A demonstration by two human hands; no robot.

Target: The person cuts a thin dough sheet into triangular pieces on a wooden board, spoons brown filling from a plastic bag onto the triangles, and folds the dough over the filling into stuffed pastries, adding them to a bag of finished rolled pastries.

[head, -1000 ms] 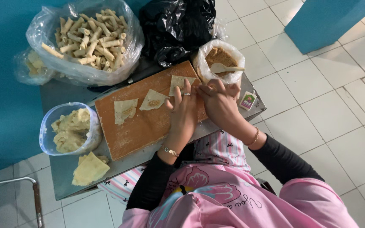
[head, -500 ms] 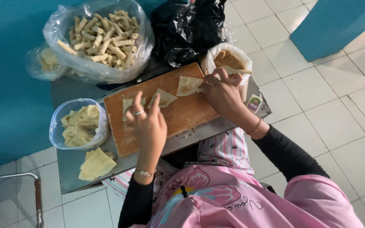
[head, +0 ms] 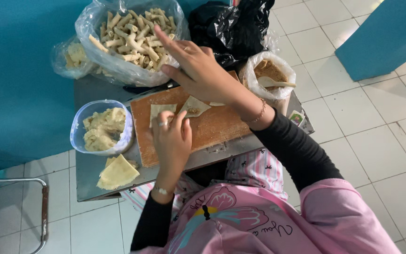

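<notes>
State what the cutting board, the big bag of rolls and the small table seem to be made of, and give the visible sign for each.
Cutting board: probably wood, matte, with an orange-brown, faintly grained face. Big bag of rolls: thin clear plastic film, glossy and crinkled, the rolls showing through it. Small table: likely metal, a flat grey top with a dull sheen and a thin folded edge; painted board cannot be ruled out.

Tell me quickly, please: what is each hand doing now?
Left hand: fingers bent, pressing a wrapper on the board.
Right hand: open, fingers spread, holding nothing, above the bag of rolls.
</notes>
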